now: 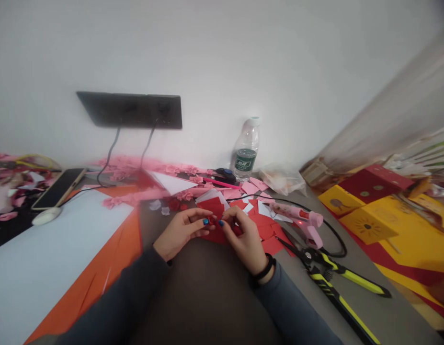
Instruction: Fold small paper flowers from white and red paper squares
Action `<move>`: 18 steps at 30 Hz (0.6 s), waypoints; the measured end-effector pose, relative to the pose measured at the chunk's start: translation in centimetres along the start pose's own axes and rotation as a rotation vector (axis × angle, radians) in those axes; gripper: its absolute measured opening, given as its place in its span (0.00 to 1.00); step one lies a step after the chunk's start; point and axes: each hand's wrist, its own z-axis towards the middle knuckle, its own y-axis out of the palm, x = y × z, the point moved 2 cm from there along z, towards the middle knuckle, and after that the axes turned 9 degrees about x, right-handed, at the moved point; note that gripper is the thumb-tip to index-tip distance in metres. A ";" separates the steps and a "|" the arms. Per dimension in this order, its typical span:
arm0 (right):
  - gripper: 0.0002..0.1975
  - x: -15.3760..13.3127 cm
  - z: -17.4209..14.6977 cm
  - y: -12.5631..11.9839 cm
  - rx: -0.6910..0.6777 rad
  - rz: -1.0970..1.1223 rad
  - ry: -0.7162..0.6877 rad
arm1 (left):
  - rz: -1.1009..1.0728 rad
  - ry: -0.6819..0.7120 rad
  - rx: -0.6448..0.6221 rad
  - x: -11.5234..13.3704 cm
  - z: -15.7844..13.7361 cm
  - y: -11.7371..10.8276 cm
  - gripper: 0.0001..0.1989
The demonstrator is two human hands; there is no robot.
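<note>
My left hand (184, 231) pinches a small curled piece of red paper (210, 220) between thumb and fingers. Just to its right, my right hand (243, 235) has thumb and forefinger drawn together close to that piece; what lies between them is too small to make out. Behind and under both hands are red paper sheets (212, 205) and cut red pieces (267, 223). A pink glue gun (297, 215) with a small red light lies right of my right hand. Nearer me rest black and yellow-green pliers-like cutters (315, 261), their jaws spread.
A bottle (246, 153) stands against the wall. Pink paper flowers (175, 168) lie along the back. At left are white sheets (63, 254) over orange paper (124, 244), a phone (60, 188) and a mouse (46, 216). Yellow and red boxes (369, 225) sit at right; a black cord (342, 239) loops nearby.
</note>
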 end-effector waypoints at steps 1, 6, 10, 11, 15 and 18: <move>0.03 0.1 0.0 -0.1 0.027 0.018 0.034 | -0.024 -0.017 -0.001 0.1 0.0 0.0 0.16; 0.04 0.3 0.2 -0.2 0.026 0.079 0.092 | -0.098 -0.076 -0.017 0.1 -0.1 0.1 0.17; 0.05 0.2 0.1 -0.1 -0.010 0.132 0.128 | -0.090 -0.063 -0.032 0.0 -0.1 0.4 0.15; 0.05 0.2 0.1 0.0 -0.023 0.142 0.138 | -0.076 -0.059 -0.040 -0.1 -0.1 0.5 0.15; 0.06 0.0 0.1 0.2 -0.084 0.140 0.126 | -0.029 -0.043 -0.048 -0.3 -0.2 0.6 0.16; 0.05 0.0 0.0 0.3 -0.094 0.112 0.119 | -0.008 -0.029 -0.041 -0.3 -0.3 0.6 0.16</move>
